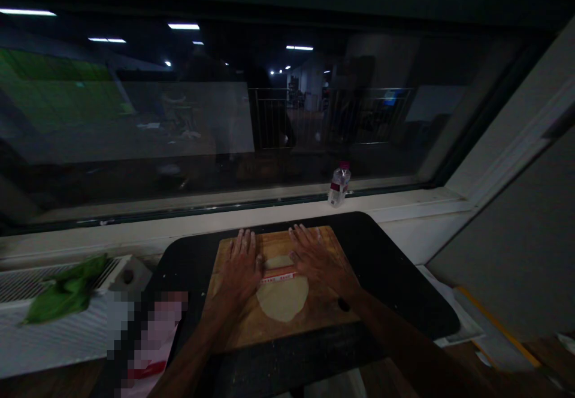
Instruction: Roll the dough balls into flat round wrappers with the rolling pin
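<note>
A rolling pin [277, 275] with a red and white printed label lies across a flat, pale sheet of dough [282, 302]. The dough rests on a wooden board [251, 338], and part of it shows beyond the pin. My left hand [242, 266] lies over the pin's left end, its fingers stretched forward above the board. Over the right end rests my right hand [312, 260], palm down with the fingers spread. Both hands have flour on the fingertips. The ends of the pin are hidden under my palms.
The board lies on a black table [381, 266] against a white windowsill [395, 201]. A plastic bottle [340, 185] with a pink cap stands on the sill. At left, a green cloth [67, 290] hangs over a white radiator [58, 341]. A pink packet [157, 338], partly blurred, lies beside my left forearm.
</note>
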Motion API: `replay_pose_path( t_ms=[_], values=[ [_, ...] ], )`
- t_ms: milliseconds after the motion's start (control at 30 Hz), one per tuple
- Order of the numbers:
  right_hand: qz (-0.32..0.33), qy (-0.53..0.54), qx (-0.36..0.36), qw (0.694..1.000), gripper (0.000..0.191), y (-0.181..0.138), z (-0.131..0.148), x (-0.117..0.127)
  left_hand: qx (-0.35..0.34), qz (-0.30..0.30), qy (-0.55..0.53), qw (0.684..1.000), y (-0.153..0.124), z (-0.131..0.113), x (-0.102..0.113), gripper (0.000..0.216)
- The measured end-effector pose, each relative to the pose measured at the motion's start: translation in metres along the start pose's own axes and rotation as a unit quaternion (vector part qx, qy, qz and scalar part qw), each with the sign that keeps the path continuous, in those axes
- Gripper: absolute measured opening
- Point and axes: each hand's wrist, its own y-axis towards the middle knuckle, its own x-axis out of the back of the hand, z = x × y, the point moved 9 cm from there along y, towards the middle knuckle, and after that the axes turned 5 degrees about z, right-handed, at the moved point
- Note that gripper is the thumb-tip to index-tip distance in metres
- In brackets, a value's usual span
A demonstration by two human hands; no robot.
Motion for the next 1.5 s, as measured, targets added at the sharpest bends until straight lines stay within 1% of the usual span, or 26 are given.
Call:
replay_pose_path(
  t_ms=[133, 233, 400, 500, 600, 667, 767, 867, 1000, 1100, 1167, 1333, 1500],
  values=[
    [-0.039, -0.022, 0.018, 0.999, 0.065, -0.022, 0.02, 0.021, 0.016, -0.031, 0.02, 0.999, -0.019, -0.007, 0.003, 0.064],
    [-0.06, -0.021, -0.029, 0.998, 0.064, -0.032, 0.024, 0.03, 0.019, -0.054, 0.024, 0.998, -0.031, -0.01, -0.001, 0.065],
    [-0.068, 0.002, -0.071, 0.995, 0.062, -0.043, 0.026, 0.027, 0.019, -0.071, 0.014, 0.997, -0.045, -0.012, -0.008, 0.063],
    [-0.069, 0.008, -0.093, 0.993, 0.062, -0.05, 0.028, 0.025, 0.012, -0.088, 0.002, 0.996, -0.056, -0.015, -0.006, 0.063],
    [-0.063, 0.019, -0.1, 0.993, 0.063, -0.062, 0.035, 0.025, 0.011, -0.101, -0.006, 0.995, -0.072, -0.02, 0.002, 0.063],
    [-0.06, 0.02, -0.095, 0.993, 0.062, -0.073, 0.043, 0.028, 0.01, -0.103, -0.009, 0.995, -0.087, -0.024, 0.009, 0.063],
    [-0.055, 0.009, -0.091, 0.994, 0.061, -0.091, 0.052, 0.034, -0.008, -0.087, -0.014, 0.996, -0.106, -0.034, 0.018, 0.064],
    [-0.043, 0.006, -0.086, 0.995, 0.061, -0.1, 0.056, 0.038, -0.017, -0.063, -0.018, 0.998, -0.113, -0.038, 0.023, 0.063],
    [-0.031, 0.01, -0.081, 0.996, 0.062, -0.095, 0.055, 0.041, -0.029, -0.039, -0.018, 0.999, -0.106, -0.03, 0.022, 0.061],
    [-0.019, 0.012, -0.082, 0.996, 0.063, -0.087, 0.052, 0.04, -0.062, -0.022, -0.007, 0.998, -0.096, -0.027, 0.018, 0.062],
    [-0.013, 0.014, -0.092, 0.996, 0.064, -0.081, 0.049, 0.038, -0.071, -0.016, -0.002, 0.997, -0.09, -0.026, 0.017, 0.063],
    [-0.023, 0.016, -0.126, 0.992, 0.064, -0.064, 0.042, 0.041, -0.015, -0.013, 0.006, 1.0, -0.07, -0.021, 0.016, 0.066],
    [-0.031, 0.008, -0.126, 0.991, 0.063, -0.035, 0.029, 0.039, 0.008, 0.0, 0.001, 1.0, -0.039, -0.018, 0.009, 0.064]
  ],
)
